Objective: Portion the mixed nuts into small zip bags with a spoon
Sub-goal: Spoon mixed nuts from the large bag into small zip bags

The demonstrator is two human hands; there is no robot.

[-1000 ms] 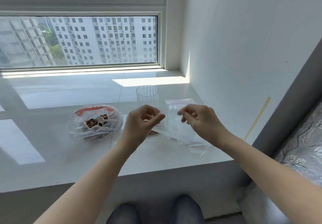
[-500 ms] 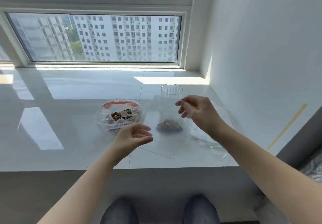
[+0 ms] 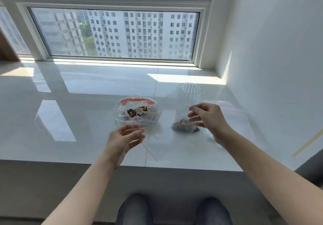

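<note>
Clear cup (image 3: 190,91) behind nut-filled, perhaps unsealed, bag (image 3: 183,119).

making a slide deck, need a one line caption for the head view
Right hand pinches a small clear zip bag of mixed nuts beside the large nut bag holding a white spoon; left hand open.

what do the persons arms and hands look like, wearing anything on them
Both forearms are bare as far as the frame shows: no sleeves in view. The left hand and right hand carry no gloves, and no rings, watch or bracelet can be seen on the fingers or wrists. Nails look short and unpainted. Below, the knees show dark blue-grey trousers.
</note>
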